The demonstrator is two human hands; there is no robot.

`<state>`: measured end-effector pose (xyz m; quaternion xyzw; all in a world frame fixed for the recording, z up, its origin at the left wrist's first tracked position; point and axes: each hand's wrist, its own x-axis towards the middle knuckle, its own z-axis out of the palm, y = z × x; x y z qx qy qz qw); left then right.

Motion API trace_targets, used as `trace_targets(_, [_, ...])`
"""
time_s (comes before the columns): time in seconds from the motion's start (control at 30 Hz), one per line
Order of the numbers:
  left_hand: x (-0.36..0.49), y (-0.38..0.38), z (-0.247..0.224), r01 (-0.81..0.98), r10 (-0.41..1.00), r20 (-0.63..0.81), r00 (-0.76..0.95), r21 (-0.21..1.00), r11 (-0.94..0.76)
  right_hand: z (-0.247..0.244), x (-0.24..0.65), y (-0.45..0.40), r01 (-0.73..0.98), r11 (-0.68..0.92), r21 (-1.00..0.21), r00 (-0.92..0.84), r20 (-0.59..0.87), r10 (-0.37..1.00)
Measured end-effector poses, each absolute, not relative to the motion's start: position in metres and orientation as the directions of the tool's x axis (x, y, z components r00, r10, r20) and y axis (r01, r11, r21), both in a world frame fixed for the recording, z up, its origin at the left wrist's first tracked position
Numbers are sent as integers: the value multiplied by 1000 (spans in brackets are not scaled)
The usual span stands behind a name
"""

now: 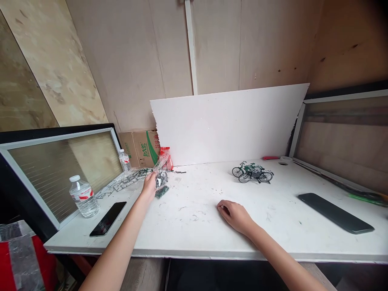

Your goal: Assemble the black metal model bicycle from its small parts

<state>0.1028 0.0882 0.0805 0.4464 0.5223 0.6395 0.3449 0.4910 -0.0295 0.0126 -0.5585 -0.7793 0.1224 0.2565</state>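
My left hand [149, 186] is closed on a clear plastic bag of small dark parts [161, 178], lifted a little at the left side of the white table [194, 226]. Just below that bag lies a second small packet of dark green parts [162, 192]. My right hand [235, 216] rests on the tabletop near the middle, its fingers curled in loosely and nothing showing in them. Two small model bicycles [256, 176], one green and one dark, stand beyond it to the right.
At left are thin dark part frames [130, 180], a phone [108, 219], and two water bottles [84, 198] [124, 160]. A cardboard box [139, 147] and a red packet [166, 157] stand behind. Rightward lie a dark flat case [335, 213], a red-handled tool [270, 157] and a tape roll [286, 159].
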Motion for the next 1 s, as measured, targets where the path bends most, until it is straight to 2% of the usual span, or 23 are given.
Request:
trace_targets(0.07, [120,65,83,-278,975,-21,-220,960,-42,13,491,-30,810,347,-473,-247,262,933])
trace_targets(0.1, [127,53,84,-362,982,-67,-176,932,-1,13,491,-30,812,347,-470,-248,261,933])
trace_targets(0.17, [139,32,86,-459,987,-94,-132,888,24,13,490,-31,815,346,-466,-248,259,933])
trace_targets(0.33, [161,-7,84,-591,972,-221,77,775,223,14,491,-31,812,356,-463,-255,268,929])
trace_targets(0.47, [173,-30,69,-695,945,-233,230,640,327,21,489,-34,772,386,-505,-275,282,919])
trace_targets(0.53, [177,-37,58,-716,927,-175,333,592,369,26,486,-38,743,377,-553,-256,285,924])
trace_targets(0.73, [188,-43,28,-657,833,-163,529,542,524,40,469,-52,691,328,-644,-205,261,943])
trace_targets(0.83, [191,-42,20,-649,811,-140,568,529,546,40,466,-55,707,343,-619,-224,265,938])
trace_targets(1.0, [194,-43,18,-664,824,-110,556,538,520,29,464,-56,758,420,-500,-297,309,903])
